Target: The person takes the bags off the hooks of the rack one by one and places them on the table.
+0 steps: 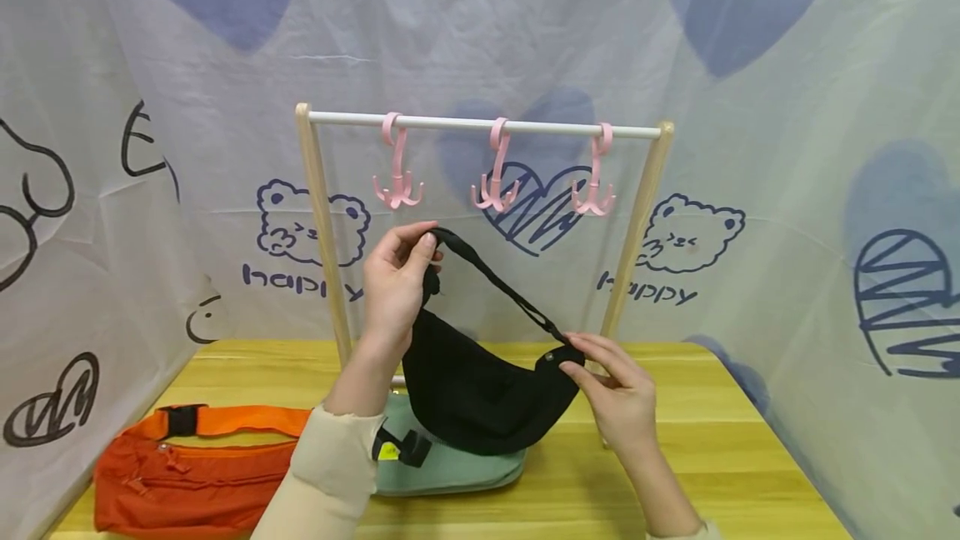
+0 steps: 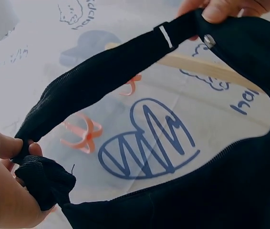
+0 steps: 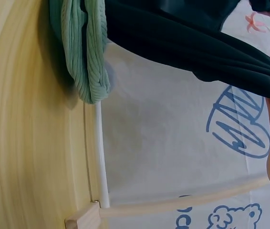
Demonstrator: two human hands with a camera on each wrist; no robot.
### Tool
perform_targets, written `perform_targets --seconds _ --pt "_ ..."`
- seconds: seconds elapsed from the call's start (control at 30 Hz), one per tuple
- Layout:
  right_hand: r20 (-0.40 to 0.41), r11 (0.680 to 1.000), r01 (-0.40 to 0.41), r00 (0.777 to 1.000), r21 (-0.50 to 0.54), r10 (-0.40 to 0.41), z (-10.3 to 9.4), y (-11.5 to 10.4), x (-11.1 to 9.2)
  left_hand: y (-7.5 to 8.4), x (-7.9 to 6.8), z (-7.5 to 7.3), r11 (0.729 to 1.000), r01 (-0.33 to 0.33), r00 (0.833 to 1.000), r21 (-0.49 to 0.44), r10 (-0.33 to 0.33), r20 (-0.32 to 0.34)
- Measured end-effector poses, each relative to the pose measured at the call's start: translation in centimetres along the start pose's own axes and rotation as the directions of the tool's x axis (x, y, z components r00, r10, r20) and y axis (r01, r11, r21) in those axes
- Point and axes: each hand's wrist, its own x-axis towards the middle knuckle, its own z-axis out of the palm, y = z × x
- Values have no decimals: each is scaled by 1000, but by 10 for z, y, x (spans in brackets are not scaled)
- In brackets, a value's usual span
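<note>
A black waist bag hangs between my two hands in front of a small rack, its strap slanting down to the right. With thumb and fingers my left hand pinches the strap at its upper left end; a bunched part of the strap sits beside that thumb in the left wrist view. My right hand pinches the bag's right corner, near a small metal stud and the strap's slider. Below the black bag lies a green corduroy bag, partly covered by it in the head view.
An orange-red waist bag with a black buckle lies on the wooden table at the left. The rack's white bar carries three pink hooks. A printed cloth hangs behind the table and along its sides.
</note>
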Motion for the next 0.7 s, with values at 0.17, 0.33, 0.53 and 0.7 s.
perform_targets --seconds 0.17,0.33,0.53,0.7 --pt "-27 999 -12 1000 38 13 2 -1 1 -6 -1 -9 999 -27 1000 23 27 6" --pt "-43 997 -11 999 82 15 2 0 2 -10 -4 -15 996 -63 998 67 63 6" --pt "-67 993 -6 998 120 14 4 1 4 -19 -7 -24 965 -142 990 222 144 5" --pt "-87 994 -13 996 109 23 4 0 5 -28 -9 -34 902 -269 962 338 265 57"
